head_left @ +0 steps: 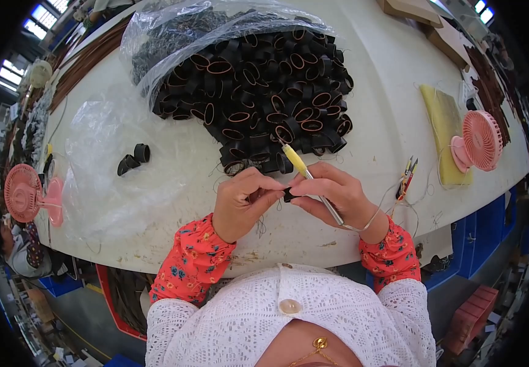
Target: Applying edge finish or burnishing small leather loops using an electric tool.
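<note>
A small black loop is pinched between my two hands, just in front of a big heap of similar loops. My left hand grips its left side with thumb and fingertips. On the other side, my right hand pinches the loop too. It also carries a pen-shaped tool with a yellow grip, silver handle and thin tip, slanting up toward the heap. A pale cord runs from the tool's rear end past my right wrist. My fingers hide much of the held loop.
Clear plastic covers the heap's back. Several loose loops lie left on a plastic sheet. Pink fans stand left and right, the right one by a yellow pad. Nippers lie right. A person sits far left.
</note>
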The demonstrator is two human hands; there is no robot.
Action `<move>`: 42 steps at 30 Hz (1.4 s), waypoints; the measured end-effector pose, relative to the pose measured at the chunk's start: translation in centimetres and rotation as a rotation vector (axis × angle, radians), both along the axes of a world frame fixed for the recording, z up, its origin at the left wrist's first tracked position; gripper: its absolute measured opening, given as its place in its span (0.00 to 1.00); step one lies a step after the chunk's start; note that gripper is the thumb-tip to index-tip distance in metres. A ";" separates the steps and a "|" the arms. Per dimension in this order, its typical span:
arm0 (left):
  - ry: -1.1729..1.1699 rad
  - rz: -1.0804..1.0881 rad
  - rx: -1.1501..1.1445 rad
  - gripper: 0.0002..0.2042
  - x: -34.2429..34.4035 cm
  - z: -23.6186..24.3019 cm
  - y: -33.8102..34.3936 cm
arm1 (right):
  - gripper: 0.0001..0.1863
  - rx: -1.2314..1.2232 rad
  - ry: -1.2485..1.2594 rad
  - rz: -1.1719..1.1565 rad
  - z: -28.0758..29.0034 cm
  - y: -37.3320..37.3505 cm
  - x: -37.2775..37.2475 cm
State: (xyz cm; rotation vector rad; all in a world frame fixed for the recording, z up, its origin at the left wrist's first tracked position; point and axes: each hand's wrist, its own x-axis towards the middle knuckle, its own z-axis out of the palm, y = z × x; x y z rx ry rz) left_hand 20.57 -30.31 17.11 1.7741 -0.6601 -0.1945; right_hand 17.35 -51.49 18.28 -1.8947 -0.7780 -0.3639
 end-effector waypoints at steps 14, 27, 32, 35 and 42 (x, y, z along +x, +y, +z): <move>0.505 -0.169 -0.487 0.04 -0.7 -1.7 -1.1 | 0.15 0.034 0.032 -0.072 0.0 0.4 -0.1; 0.500 -0.151 -0.449 0.03 -0.3 -1.8 -0.4 | 0.23 0.601 0.442 -0.060 0.2 1.3 -0.3; 0.523 -0.170 -0.443 0.04 -0.4 -1.7 -0.5 | 0.20 0.795 0.619 0.133 -1.0 -0.8 -0.1; 0.517 -0.169 -0.444 0.04 -0.5 -1.6 -0.5 | 0.17 0.833 0.702 0.218 -1.0 -1.2 -0.1; 0.528 -0.176 -0.445 0.04 -0.5 -1.7 -0.6 | 0.17 0.770 0.726 0.155 -0.9 -0.5 -0.4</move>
